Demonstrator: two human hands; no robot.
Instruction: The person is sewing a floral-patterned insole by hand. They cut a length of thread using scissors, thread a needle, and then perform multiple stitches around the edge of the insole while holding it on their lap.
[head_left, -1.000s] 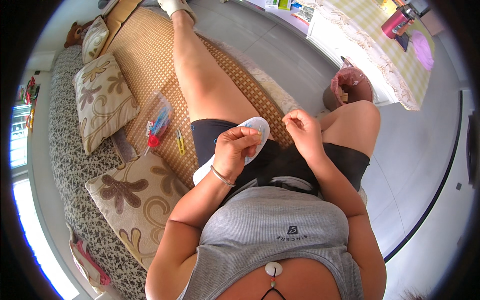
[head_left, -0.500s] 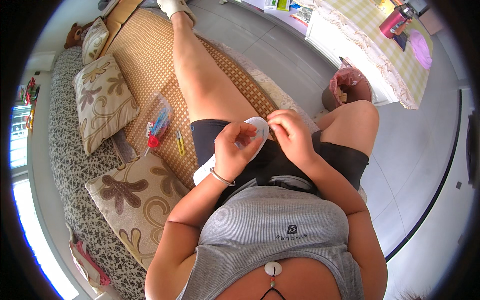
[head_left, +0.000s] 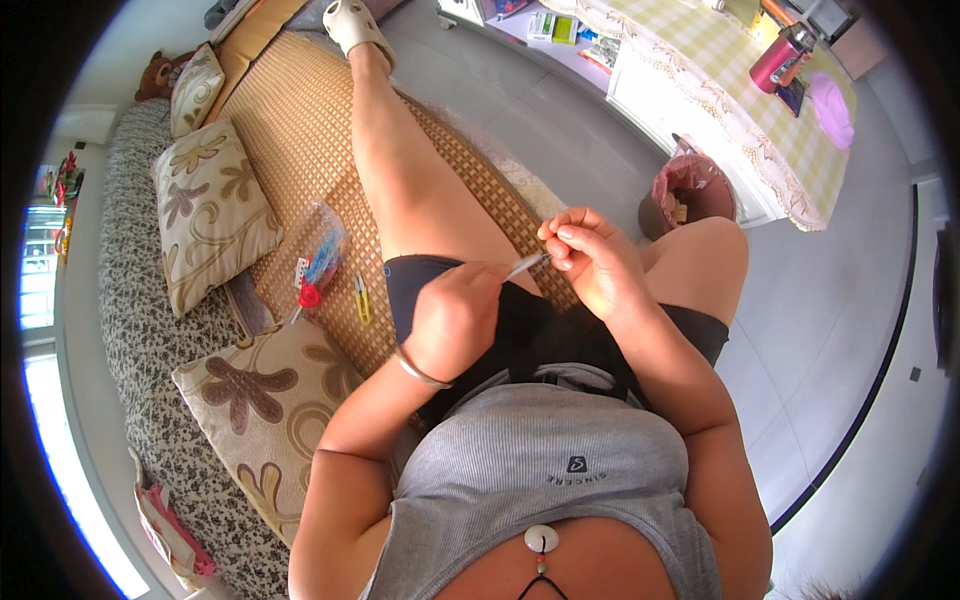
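Observation:
My left hand (head_left: 455, 318) is closed around a flat white insole (head_left: 524, 265), which is turned nearly edge-on, so most of it is hidden behind the fingers. Facing it, my right hand (head_left: 602, 265) has its fingers pinched together close to the insole's tip. Whatever lies in that pinch is too small to make out. Both hands are above my lap. To the left on the woven mat lie yellow-handled thread snips (head_left: 361, 299) and a clear plastic bag (head_left: 324, 250) of blue and other coloured strands, with a red item (head_left: 309, 295) at its lower end.
The woven mat (head_left: 290, 110) covers the seat, with patterned cushions (head_left: 215, 215) along its left side. On the right stands a lined waste bin (head_left: 690, 190) beside a cloth-covered table (head_left: 700, 60) that bears a red flask (head_left: 782, 60). Grey tiles (head_left: 800, 320) form the floor.
The insole has turned from showing its broad face to nearly edge-on. My left hand has rolled over, back of the hand up, and my right hand has turned with its fingers pinched near the tip.

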